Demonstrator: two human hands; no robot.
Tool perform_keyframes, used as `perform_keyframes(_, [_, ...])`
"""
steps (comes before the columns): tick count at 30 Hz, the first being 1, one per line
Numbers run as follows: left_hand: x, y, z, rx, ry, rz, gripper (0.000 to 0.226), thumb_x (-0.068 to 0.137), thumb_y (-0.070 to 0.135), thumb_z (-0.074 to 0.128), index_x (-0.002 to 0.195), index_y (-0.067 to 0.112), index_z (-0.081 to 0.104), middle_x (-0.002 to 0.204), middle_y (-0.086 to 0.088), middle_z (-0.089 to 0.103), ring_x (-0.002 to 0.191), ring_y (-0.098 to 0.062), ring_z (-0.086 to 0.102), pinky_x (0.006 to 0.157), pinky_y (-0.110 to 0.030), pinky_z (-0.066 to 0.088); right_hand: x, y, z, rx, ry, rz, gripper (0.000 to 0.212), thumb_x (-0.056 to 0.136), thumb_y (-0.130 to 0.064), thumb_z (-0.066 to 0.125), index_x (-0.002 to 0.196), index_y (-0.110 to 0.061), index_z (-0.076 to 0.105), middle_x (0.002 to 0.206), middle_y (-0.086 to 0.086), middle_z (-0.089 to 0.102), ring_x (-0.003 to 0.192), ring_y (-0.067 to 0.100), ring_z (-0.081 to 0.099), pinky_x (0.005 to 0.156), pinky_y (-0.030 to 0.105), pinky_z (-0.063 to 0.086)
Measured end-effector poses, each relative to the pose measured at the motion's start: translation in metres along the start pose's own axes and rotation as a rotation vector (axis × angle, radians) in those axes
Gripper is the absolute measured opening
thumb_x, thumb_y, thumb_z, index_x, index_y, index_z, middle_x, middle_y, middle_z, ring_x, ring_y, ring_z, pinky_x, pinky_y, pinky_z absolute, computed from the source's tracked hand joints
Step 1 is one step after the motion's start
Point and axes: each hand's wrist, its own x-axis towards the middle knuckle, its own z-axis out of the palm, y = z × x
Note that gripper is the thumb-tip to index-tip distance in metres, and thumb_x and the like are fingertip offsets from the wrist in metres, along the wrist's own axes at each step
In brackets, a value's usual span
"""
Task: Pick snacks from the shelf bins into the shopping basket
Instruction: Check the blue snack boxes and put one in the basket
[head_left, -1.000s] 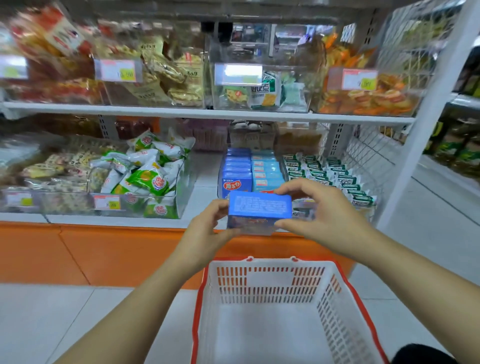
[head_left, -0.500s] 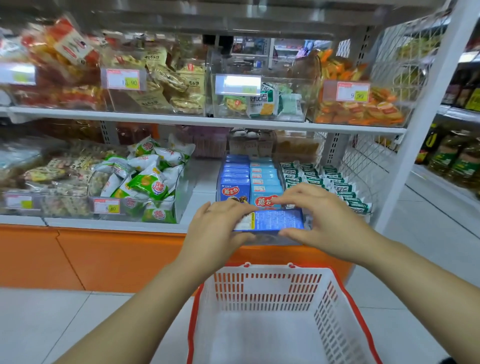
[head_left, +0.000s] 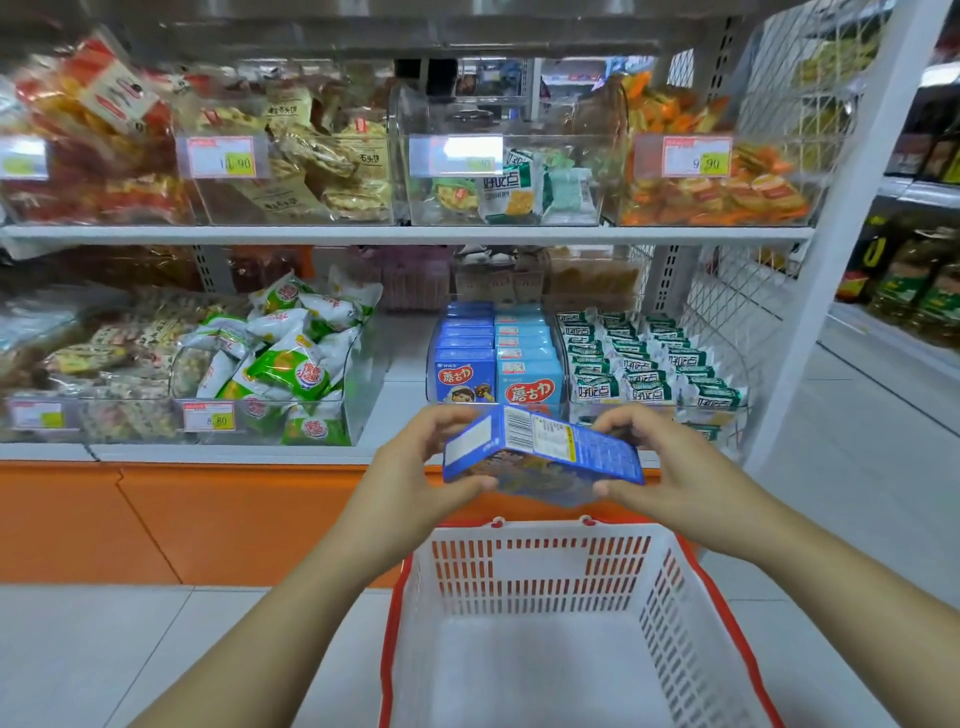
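Before two stocked shelves (head_left: 405, 234) sits one white, red-rimmed basket (head_left: 540, 530), and above its far rim the left hand (head_left: 415, 467) and right hand (head_left: 660, 462) each grip an end of one blue box (head_left: 545, 447), long axis left-to-right, barcode face upward.

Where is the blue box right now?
Middle of the head view: the blue box is held tilted between the left hand and right hand, above the far rim of the basket.

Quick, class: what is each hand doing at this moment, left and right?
Left hand: grips the left end of the blue snack box.
Right hand: grips the right end of the same box, above the shopping basket.
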Motion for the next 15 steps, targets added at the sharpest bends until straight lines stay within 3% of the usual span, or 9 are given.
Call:
perform_keyframes(2, [0.002,0.008,0.002,0.082,0.034,0.046,0.046,0.074,0.011,0.08,0.1,0.041,0.056,0.102,0.027,0.065,0.1,0.012,0.056,0.08,-0.002,0.039,0.0,-0.008,0.001,-0.058,0.021,-0.023,0.048,0.074,-0.022,0.079,0.106,-0.04,0.049,0.113,-0.027,0.055,0.105,-0.008,0.051,0.085,0.012,0.045])
perform_keyframes(5, [0.004,0.021,0.01,0.19,0.033,0.112,0.044,0.074,0.018,0.08,0.105,0.04,0.058,0.107,0.025,0.063,0.101,0.01,0.054,0.083,-0.008,0.044,0.003,-0.025,0.001,-0.127,0.056,-0.09,0.057,0.074,-0.036,0.077,0.122,-0.044,0.047,0.112,-0.032,0.053,0.104,-0.008,0.049,0.084,0.013,0.042])
perform_keyframes(8, [0.003,0.025,0.019,0.229,0.029,0.142,0.052,0.073,0.024,0.081,0.109,0.048,0.052,0.109,0.028,0.059,0.106,0.007,0.054,0.088,-0.015,0.047,0.001,-0.028,0.0,-0.174,0.097,-0.154,0.033,0.077,-0.032,0.077,0.104,-0.04,0.059,0.099,-0.024,0.061,0.091,0.002,0.053,0.077,0.025,0.047])
perform_keyframes(12, [-0.002,0.024,0.026,0.144,0.041,0.114,0.069,0.071,0.022,0.082,0.113,0.058,0.039,0.106,0.026,0.062,0.106,0.012,0.053,0.09,-0.014,0.045,-0.005,-0.021,-0.002,-0.086,0.028,-0.075,0.057,0.075,-0.026,0.079,0.11,-0.055,0.043,0.099,-0.029,0.06,0.089,0.005,0.06,0.08,0.026,0.051])
perform_keyframes(15, [-0.004,0.024,0.03,0.124,0.014,0.114,0.073,0.071,0.025,0.083,0.117,0.059,0.037,0.1,0.027,0.064,0.107,0.009,0.054,0.094,-0.021,0.046,-0.006,-0.013,0.001,-0.097,-0.061,-0.068,0.051,0.077,-0.02,0.078,0.115,-0.045,0.055,0.104,-0.022,0.063,0.091,0.003,0.063,0.084,0.028,0.052])
